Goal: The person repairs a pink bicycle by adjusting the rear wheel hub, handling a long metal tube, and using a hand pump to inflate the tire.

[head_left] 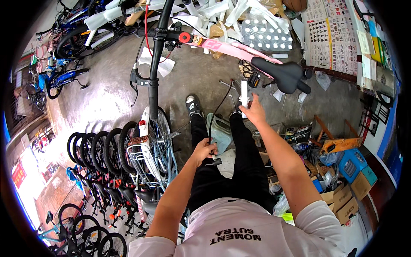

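My left hand (204,150) is closed on a thin black cable or hose (219,107), which curves up toward the floor tools; a short black end piece (215,162) pokes out below the fingers. My right hand (254,110) grips a narrow white strip-like part (244,92) that stands upright between thumb and fingers; its exact kind I cannot make out. Ahead of both hands stands a pink bicycle (231,50) with a black saddle (282,75) and a black handlebar (157,55). A pale green plastic stool (220,128) is between my legs.
A row of bicycles (107,147) stands at the left, beside a white bicycle with a rear rack (147,158). Bottles in plastic wrap (265,36) and white packing scraps lie ahead. On the right are a blue case (352,165), cardboard boxes (344,203) and clutter.
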{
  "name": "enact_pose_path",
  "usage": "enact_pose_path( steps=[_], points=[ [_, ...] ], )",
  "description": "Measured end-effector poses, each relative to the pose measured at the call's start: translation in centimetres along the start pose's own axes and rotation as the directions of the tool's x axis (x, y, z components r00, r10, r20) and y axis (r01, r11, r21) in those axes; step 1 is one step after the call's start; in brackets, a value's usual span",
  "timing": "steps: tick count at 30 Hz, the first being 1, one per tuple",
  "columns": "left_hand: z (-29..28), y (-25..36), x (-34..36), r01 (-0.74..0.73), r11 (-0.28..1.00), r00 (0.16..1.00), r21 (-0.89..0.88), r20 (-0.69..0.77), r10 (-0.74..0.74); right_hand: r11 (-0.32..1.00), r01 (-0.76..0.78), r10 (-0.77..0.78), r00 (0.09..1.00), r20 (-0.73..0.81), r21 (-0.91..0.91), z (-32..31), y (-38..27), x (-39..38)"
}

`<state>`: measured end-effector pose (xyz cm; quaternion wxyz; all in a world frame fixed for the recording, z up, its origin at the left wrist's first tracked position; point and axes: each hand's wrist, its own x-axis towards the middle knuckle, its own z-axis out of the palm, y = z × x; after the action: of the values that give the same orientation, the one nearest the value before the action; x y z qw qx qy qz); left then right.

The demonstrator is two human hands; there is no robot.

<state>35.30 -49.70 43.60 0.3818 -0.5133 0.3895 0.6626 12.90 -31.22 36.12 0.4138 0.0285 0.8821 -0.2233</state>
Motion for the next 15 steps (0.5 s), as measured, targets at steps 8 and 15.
enact_pose_path(
  steps=[8, 15],
  points=[
    [2.0, -0.4, -1.1, -0.176, 0.983, 0.984, -0.056, -0.024, 0.175, 0.993, 0.115, -0.115, 0.993, 0.029, 0.020, -0.8, 0.6, -0.4],
    [4.0, 0.8, -0.5, -0.391, 0.909, 0.911, -0.147, -0.200, 0.360, 0.988, 0.149, -0.152, 0.986, 0.073, 0.042, -3.0, 0.2, -0.5]
  ],
)
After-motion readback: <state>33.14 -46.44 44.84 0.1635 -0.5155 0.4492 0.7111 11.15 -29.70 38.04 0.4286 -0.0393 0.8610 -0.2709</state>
